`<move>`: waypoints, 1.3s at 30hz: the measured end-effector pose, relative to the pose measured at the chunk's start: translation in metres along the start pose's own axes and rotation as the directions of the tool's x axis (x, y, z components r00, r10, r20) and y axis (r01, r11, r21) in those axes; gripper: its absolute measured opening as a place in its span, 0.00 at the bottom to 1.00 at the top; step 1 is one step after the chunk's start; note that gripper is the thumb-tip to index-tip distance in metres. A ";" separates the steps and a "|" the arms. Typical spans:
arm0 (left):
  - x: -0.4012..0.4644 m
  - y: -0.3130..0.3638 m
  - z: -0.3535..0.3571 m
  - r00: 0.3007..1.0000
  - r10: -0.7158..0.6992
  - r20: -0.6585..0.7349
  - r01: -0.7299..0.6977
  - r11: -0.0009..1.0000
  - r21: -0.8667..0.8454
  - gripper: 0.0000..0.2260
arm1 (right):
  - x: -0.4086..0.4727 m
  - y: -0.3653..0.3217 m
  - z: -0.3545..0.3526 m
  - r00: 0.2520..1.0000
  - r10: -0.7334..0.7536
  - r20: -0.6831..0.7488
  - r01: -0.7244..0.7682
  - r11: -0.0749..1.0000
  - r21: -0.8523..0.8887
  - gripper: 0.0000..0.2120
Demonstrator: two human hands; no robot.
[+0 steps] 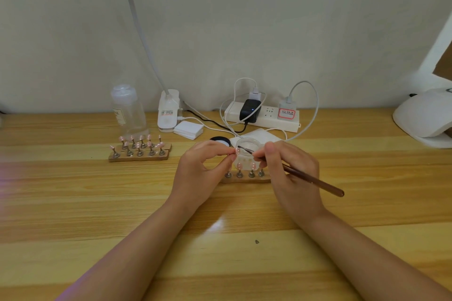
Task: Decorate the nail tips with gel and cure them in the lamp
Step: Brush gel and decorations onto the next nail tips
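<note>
My left hand (204, 166) pinches a small pink nail tip (236, 151) between thumb and fingers above the table. My right hand (289, 171) grips a thin brown brush (315, 181), its dark tip touching the held nail tip. Just behind the hands stands a small clear glass jar (249, 145), with a black lid (220, 140) to its left. Under the hands lies a wooden holder (247, 178) with several nail tips on metal stands. Two more holders (139, 151) with pink tips sit at the left. The white curing lamp (425, 118) stands at the far right.
A clear bottle (127, 110) and a white clip lamp base (168, 111) stand at the back left. A stack of white pads (188, 129) lies beside it. A power strip (264, 115) with plugs and white cables runs along the wall. A white cloth (259, 135) lies behind the jar.
</note>
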State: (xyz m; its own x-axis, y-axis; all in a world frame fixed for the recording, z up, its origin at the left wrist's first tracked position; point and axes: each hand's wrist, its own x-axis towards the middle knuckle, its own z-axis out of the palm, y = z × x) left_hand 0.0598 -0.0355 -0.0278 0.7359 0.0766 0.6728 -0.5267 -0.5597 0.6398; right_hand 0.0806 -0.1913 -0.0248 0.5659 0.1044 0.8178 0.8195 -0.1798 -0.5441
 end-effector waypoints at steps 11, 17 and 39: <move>0.000 0.000 0.000 1.000 -0.023 0.000 0.023 1.000 -0.008 0.08 | -0.003 0.003 0.001 0.999 -0.042 0.032 0.043 0.998 -0.051 0.16; 0.000 0.001 0.001 1.000 -0.019 -0.005 0.019 1.000 -0.002 0.08 | -0.004 0.002 0.001 0.997 -0.049 0.061 0.053 0.996 -0.065 0.16; 0.000 0.000 0.000 1.000 -0.009 -0.001 0.009 1.000 0.001 0.09 | -0.005 0.002 0.002 0.998 -0.011 0.067 0.014 0.999 -0.050 0.17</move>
State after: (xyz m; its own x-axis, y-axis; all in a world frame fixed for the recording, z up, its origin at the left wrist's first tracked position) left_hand 0.0603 -0.0354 -0.0280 0.7402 0.0823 0.6673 -0.5195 -0.5602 0.6453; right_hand 0.0794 -0.1907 -0.0304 0.5619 0.1720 0.8092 0.8219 -0.2274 -0.5224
